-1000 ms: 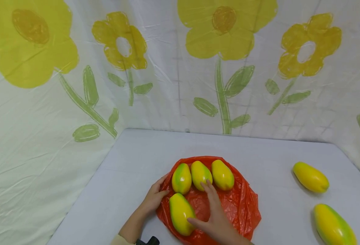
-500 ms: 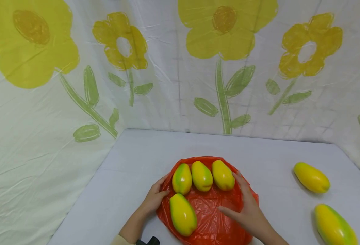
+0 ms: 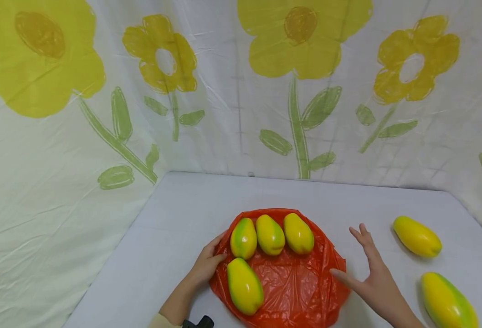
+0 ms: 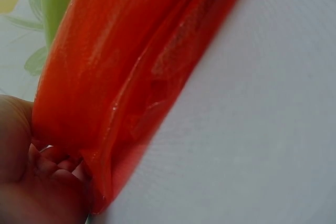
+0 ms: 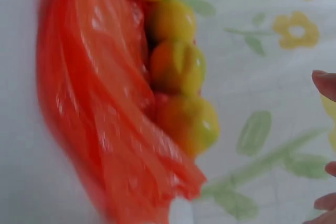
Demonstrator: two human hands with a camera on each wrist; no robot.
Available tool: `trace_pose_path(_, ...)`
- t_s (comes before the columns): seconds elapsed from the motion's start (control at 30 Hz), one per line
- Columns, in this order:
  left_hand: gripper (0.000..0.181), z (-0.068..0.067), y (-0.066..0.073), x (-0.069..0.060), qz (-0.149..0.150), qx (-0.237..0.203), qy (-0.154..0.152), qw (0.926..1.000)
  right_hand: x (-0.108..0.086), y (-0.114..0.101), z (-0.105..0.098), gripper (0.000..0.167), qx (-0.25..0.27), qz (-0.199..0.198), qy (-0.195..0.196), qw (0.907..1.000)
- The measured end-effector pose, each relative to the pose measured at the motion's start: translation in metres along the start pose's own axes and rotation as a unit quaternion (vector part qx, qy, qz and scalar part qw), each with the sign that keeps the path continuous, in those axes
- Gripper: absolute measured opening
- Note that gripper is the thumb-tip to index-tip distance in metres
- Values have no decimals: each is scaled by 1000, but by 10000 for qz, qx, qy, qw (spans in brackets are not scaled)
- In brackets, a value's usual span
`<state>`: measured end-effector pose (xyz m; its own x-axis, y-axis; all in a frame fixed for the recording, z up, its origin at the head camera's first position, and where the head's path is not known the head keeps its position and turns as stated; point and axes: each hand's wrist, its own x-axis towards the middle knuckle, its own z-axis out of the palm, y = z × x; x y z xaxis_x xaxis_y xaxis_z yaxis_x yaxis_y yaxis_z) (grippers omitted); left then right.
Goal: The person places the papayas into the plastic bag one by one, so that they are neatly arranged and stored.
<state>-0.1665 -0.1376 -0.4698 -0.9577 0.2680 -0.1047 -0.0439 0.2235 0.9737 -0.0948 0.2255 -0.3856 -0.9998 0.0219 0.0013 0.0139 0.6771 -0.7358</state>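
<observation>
A red plastic bag (image 3: 294,291) lies spread on the table with several yellow-green fruits inside: three in a row at its far side and one larger fruit (image 3: 245,287) at the near left. My left hand (image 3: 206,264) grips the bag's left rim; in the left wrist view its fingers (image 4: 58,171) curl around the red plastic. To the right of the bag, my right hand (image 3: 374,282) hangs with fingers spread and nothing held. In the right wrist view only fingertips show at the right edge, apart from the bag (image 5: 115,129).
Two more yellow fruits lie on the table's right side, one farther back (image 3: 417,237) and one nearer (image 3: 448,300). Behind the table (image 3: 306,193) hangs a white curtain (image 3: 220,150) printed with yellow flowers.
My right hand has moved right, from above the fruits, across the bag's right part, to beyond its right rim. The left hand and the fruits have stayed in place.
</observation>
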Motion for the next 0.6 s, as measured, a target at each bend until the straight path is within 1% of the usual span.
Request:
trace_pose_path(0.07, 55, 0, 0, 0, 18, -25, -32, 10000, -2, 10, -9, 99, -62, 122, 168, 9998)
trace_pose_path(0.2, 55, 0, 0, 1, 29, -43, -67, 10000, -7, 31, -31, 99, -138, 588, 600, 9964)
trace_pose_path(0.33, 55, 0, 0, 0, 5, -6, -24, 10000, -11, 49, -52, 98, -100, 1018, 1092, 9887)
trace_pose_path(0.4, 55, 0, 0, 0, -16, 11, -3, 10000, -13, 58, -59, 97, -122, 1310, 1278, 9830)
trace_pose_path(0.43, 55, 0, 0, 0, 19, 33, -11, 10000, -13, 62, -62, 97, -204, 1507, 1370, 9788)
trace_pose_path(0.53, 55, -1, -1, 0, -2, 24, -8, 10000, -16, 75, -69, 99, -483, 2137, 1481, 9644)
trace_pose_path(0.6, 55, -1, 0, 0, -22, -11, -8, 10000, -18, 82, -74, 99, -581, 2427, 1609, 9549)
